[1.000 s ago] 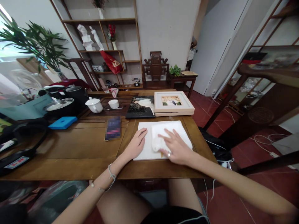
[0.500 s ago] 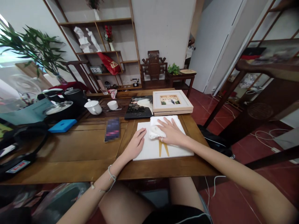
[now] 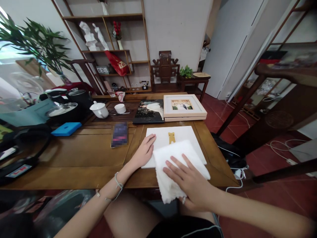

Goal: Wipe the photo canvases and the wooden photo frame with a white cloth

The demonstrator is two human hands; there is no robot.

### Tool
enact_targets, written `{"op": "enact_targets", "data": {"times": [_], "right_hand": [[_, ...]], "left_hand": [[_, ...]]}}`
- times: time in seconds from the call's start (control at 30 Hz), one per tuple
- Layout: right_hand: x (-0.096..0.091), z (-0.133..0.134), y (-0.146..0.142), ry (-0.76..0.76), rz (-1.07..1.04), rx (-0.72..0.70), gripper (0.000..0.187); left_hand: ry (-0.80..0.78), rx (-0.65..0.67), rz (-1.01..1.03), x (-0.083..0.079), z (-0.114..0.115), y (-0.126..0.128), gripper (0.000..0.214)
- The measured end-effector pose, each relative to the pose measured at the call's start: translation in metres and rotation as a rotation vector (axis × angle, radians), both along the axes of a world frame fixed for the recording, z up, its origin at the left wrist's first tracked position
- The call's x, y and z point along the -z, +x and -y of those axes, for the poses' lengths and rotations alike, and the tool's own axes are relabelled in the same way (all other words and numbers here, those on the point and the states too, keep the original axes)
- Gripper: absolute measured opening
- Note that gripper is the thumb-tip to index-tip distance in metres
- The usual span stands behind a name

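Note:
My right hand [image 3: 184, 178] holds a folded white cloth [image 3: 170, 152], fingers spread on top and the thumb at its near edge. The cloth covers the near part of a white board [image 3: 187, 132] and reaches past the table's front edge. On the board, a gold figure [image 3: 171, 137] shows its upper part; the cloth hides the rest. Flat along the board's left edge lies my left hand [image 3: 144, 150], fingers stretched out and holding nothing.
Behind the board are a light wooden picture frame [image 3: 198, 105] and a dark photo panel [image 3: 146, 115]. To the left lie a blurred-out phone-like object [image 3: 119, 135], a blue box [image 3: 66, 129], headphones [image 3: 37, 148], a white lidded cup [image 3: 99, 109] and a small white bowl [image 3: 120, 108].
My right hand has pulled the cloth towards me from the board's far part to the near edge. The cloth is more spread out, and the gold figure's top is uncovered. My left hand stays put.

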State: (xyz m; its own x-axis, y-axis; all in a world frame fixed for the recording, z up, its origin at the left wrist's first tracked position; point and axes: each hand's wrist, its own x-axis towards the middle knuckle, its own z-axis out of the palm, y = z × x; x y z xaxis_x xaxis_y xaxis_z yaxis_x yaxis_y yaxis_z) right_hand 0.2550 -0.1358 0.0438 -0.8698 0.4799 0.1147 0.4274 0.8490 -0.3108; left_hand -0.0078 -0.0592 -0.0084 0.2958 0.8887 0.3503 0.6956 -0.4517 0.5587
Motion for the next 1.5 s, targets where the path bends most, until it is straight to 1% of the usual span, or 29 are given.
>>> {"op": "enact_targets", "data": {"times": [0.07,0.13,0.23,0.37,0.47,0.53,0.63,0.7,0.77,0.87,0.97,1.03,1.07,1.13,1.3,1.37,1.43,1.5], "right_hand": [[-0.005,-0.003,0.002,-0.015,-0.026,0.039,0.077],[-0.010,-0.017,0.003,-0.026,-0.062,0.091,0.067],[-0.014,-0.049,0.005,-0.016,-0.090,0.210,0.056],[-0.010,-0.101,0.003,0.009,-0.063,0.382,0.052],[-0.007,-0.132,-0.005,0.020,-0.031,0.456,0.049],[-0.004,-0.143,-0.011,0.030,-0.021,0.476,0.048],[0.002,-0.145,-0.015,0.043,-0.026,0.442,0.048],[0.008,-0.134,-0.011,0.051,-0.029,0.394,0.048],[0.013,-0.116,-0.003,0.060,-0.026,0.342,0.049],[0.016,-0.078,0.010,0.074,-0.031,0.260,0.051],[0.011,-0.046,0.022,0.073,-0.042,0.196,0.059],[0.005,-0.039,0.027,0.060,-0.039,0.184,0.059],[0.002,-0.042,0.028,0.052,-0.034,0.191,0.057],[-0.002,-0.057,0.029,0.042,-0.023,0.230,0.054],[0.000,-0.126,0.024,0.056,0.013,0.397,0.054],[0.002,-0.147,0.023,0.067,0.031,0.453,0.053],[0.004,-0.155,0.025,0.074,0.050,0.477,0.052],[0.006,-0.148,0.029,0.083,0.074,0.464,0.050]], "left_hand": [[0.008,0.001,-0.001,0.001,0.000,0.000,0.045],[0.007,0.001,-0.004,0.002,0.000,-0.001,0.045],[-0.005,0.001,-0.007,0.001,0.000,-0.001,0.045],[-0.006,0.007,0.000,-0.001,0.001,-0.001,0.045],[-0.014,0.002,0.002,-0.002,0.002,0.000,0.044],[-0.018,-0.001,0.008,-0.003,0.002,0.000,0.044],[-0.012,0.003,0.027,-0.003,0.002,0.000,0.044],[-0.001,0.003,0.027,-0.003,0.002,0.001,0.044],[0.005,-0.001,0.024,-0.002,0.001,0.001,0.044],[-0.004,-0.006,0.029,-0.002,0.001,0.002,0.043],[-0.011,-0.010,0.029,-0.002,0.001,0.002,0.044],[-0.008,-0.008,0.017,-0.002,0.002,0.002,0.044],[-0.008,-0.005,0.008,-0.002,0.002,0.002,0.044],[-0.012,0.002,-0.007,-0.001,0.002,0.001,0.044],[-0.010,0.012,-0.006,0.000,0.001,0.000,0.044],[-0.012,0.009,-0.001,-0.001,0.001,-0.001,0.044],[-0.009,0.005,0.010,-0.001,0.001,-0.001,0.044],[0.000,0.003,0.023,-0.002,0.001,-0.001,0.044]]}}
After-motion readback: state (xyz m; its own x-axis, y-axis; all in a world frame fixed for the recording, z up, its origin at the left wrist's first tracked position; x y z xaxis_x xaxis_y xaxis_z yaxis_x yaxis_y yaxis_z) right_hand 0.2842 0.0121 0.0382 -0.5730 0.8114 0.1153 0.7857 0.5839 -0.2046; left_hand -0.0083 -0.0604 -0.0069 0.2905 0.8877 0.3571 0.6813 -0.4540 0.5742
